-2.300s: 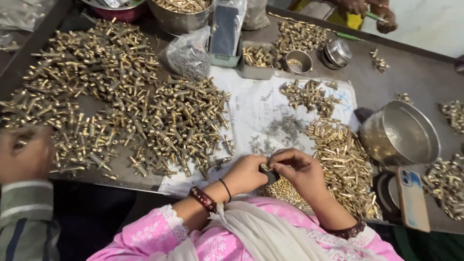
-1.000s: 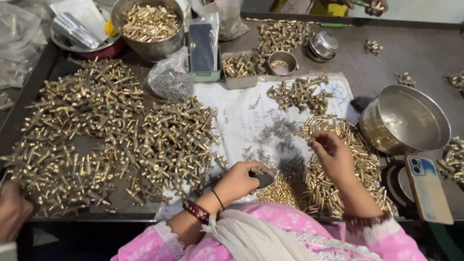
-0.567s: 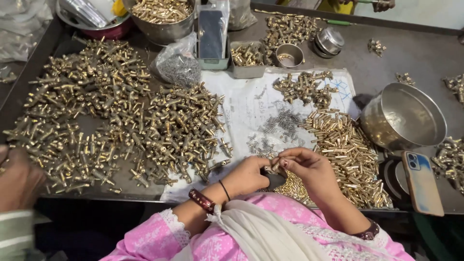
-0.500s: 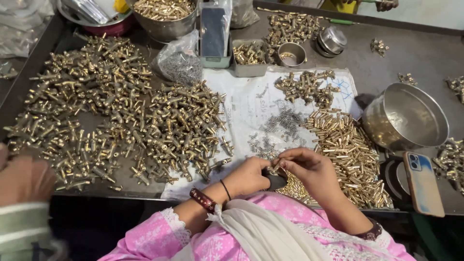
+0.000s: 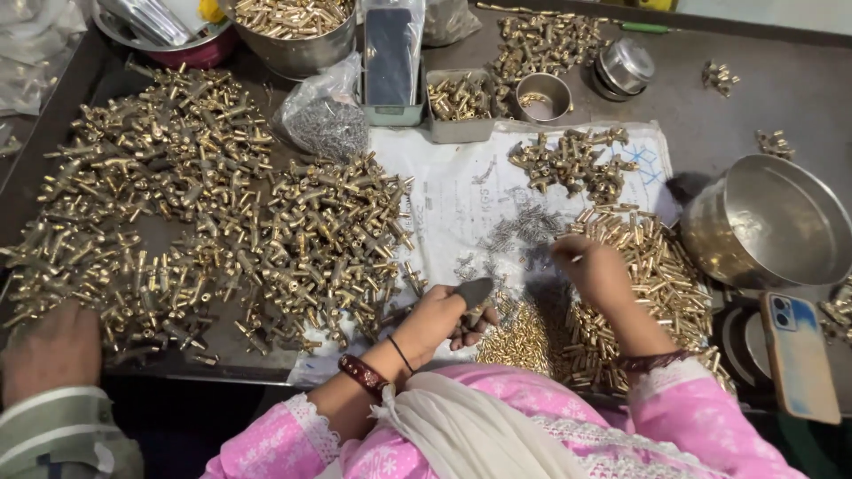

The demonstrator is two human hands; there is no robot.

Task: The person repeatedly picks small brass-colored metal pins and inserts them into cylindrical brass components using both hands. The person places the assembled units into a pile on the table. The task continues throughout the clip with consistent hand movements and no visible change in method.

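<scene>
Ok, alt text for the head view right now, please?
Seen from above, the left hand holds a small dark tool while the right hand reaches into small silver screws on white paper, with heaps of brass fittings all around.

right hand (image 5: 596, 270) blurred, phone (image 5: 799, 357) overhanging table edge

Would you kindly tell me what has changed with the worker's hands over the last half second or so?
The right hand has left the left hand and reached forward to the small silvery parts on the white sheet. The left hand stays near the table edge, holding a small dark piece. The brass heaps are unchanged.
</scene>
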